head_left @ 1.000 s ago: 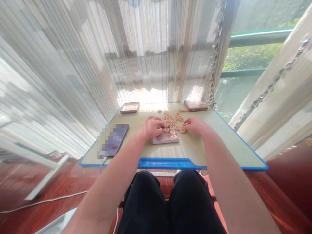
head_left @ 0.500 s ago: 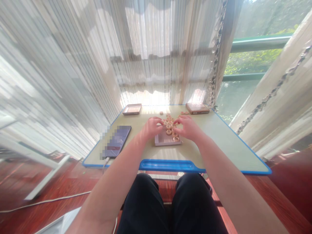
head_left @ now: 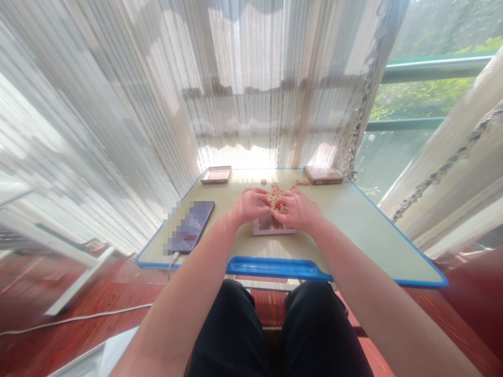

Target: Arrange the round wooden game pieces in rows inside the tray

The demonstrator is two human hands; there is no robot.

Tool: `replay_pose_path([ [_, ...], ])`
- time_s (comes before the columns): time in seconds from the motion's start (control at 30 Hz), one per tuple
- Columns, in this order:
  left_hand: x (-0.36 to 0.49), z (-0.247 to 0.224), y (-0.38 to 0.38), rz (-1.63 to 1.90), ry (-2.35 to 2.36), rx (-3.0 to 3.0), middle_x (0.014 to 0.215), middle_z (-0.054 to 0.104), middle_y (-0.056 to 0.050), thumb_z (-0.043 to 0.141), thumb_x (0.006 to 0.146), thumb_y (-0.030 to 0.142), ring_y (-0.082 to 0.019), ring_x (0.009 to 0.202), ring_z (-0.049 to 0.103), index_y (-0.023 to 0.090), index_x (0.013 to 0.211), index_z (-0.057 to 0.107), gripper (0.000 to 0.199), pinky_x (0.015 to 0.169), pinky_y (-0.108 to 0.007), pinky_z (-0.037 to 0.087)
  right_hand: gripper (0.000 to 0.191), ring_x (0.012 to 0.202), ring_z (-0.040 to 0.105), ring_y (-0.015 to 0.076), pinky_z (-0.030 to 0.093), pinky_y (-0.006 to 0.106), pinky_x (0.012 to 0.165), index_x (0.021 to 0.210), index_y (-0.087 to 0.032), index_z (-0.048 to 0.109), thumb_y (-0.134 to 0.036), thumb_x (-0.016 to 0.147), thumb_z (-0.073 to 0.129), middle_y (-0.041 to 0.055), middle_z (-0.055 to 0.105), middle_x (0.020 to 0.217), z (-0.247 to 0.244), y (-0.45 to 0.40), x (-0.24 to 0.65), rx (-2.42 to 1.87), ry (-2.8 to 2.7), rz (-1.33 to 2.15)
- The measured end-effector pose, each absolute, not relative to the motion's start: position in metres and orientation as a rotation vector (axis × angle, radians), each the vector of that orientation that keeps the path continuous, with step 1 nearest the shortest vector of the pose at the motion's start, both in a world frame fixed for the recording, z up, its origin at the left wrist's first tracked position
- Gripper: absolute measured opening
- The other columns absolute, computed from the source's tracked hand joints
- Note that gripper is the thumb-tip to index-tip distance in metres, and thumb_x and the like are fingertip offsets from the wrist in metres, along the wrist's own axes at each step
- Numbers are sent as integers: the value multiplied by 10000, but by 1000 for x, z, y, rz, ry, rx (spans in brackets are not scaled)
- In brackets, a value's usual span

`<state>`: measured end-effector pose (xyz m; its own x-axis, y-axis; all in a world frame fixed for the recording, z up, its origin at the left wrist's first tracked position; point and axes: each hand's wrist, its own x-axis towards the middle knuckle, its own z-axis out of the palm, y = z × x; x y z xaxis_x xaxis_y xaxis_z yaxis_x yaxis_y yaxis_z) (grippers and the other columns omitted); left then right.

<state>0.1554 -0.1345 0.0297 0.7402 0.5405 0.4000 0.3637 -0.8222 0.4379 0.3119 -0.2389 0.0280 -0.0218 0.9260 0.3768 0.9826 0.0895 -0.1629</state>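
Note:
Wooden Chinese chess pieces [head_left: 274, 197] lie in a heap between my hands, at and beyond the far side of a shallow pale box [head_left: 275, 230]. My left hand [head_left: 253, 205] is at the box's far left, thumb and fingers curved with a gap between them, the tips against the heap's edge. From the right, my right hand [head_left: 297, 209] has its fingers and thumb bent around a Chinese chess piece [head_left: 284, 209] above the box. Both hands hide part of the box and some pieces.
At the table's back left sits a shallow tray-like lid [head_left: 216, 174]; a flat brown box [head_left: 323, 175] is at the back right. A tablet [head_left: 194, 225] with a white cable lies left of my forearm. Blue edging [head_left: 275, 267] rims the table before my knees.
My hands have come closer together over the box, the right one moving left onto the pieces. Pieces that showed in the box are now largely covered. The view has shifted slightly.

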Motion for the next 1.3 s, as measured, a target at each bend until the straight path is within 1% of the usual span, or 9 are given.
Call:
replay_pose_path([
  [0.2,156,27,-134,711,692,2611,999,717,-49,691,662,276,-241,1081,631,228,733,777,122,1080,-354,405,232,878,578,232,403,346,878,871,-201,735,-352,763,596,82,672,895,29,-239,310,-1896,-1999,-243],
  [0.37,157,27,-135,652,619,2641,915,731,-30,700,678,334,-250,1107,616,239,712,776,126,1087,-348,383,215,854,587,238,419,336,800,817,-208,736,-357,753,596,77,681,875,31,-241,306,-1903,-1971,-226],
  [0.5,157,28,-136,629,620,2651,898,735,-29,710,677,368,-249,1100,617,240,698,774,145,1083,-347,385,228,871,585,245,413,347,827,850,-200,740,-350,743,607,81,683,902,31,-240,306,-1907,-1970,-224],
  [0.6,158,25,-134,635,613,2651,925,734,-32,714,673,386,-250,1093,619,241,702,774,159,1090,-359,380,230,885,580,249,409,351,838,866,-198,739,-338,743,604,86,680,913,31,-240,306,-1919,-1973,-221],
  [0.8,160,18,-131,656,621,2644,1042,713,-53,713,664,364,-250,1088,618,231,765,784,182,1096,-365,375,237,899,575,259,415,343,784,872,-197,737,-337,746,594,92,672,903,32,-240,304,-1969,-1965,-200],
  [0.97,159,19,-132,656,650,2629,1057,709,-48,704,668,377,-243,1067,627,226,739,781,184,1069,-338,407,243,918,581,265,422,336,762,878,-206,739,-352,754,589,92,678,916,32,-241,304,-2003,-1929,-183],
  [1.13,159,21,-134,641,536,2632,946,726,-30,661,703,333,-215,970,656,207,730,773,170,953,-279,488,247,944,584,259,426,323,770,915,-216,730,-341,746,602,82,682,943,32,-240,305,-1989,-1925,-172],
  [1.23,159,21,-133,649,505,2639,912,728,-29,660,711,352,-211,943,660,204,715,770,184,950,-280,485,225,938,583,256,425,319,763,897,-227,733,-330,745,603,79,678,933,33,-241,305,-1992,-1932,-157],
  [1.3,159,19,-132,655,536,2628,950,725,-36,675,701,368,-217,977,655,207,730,774,191,966,-282,478,223,938,581,257,424,319,760,893,-225,734,-330,745,602,79,676,930,33,-241,306,-1993,-1929,-159],
])
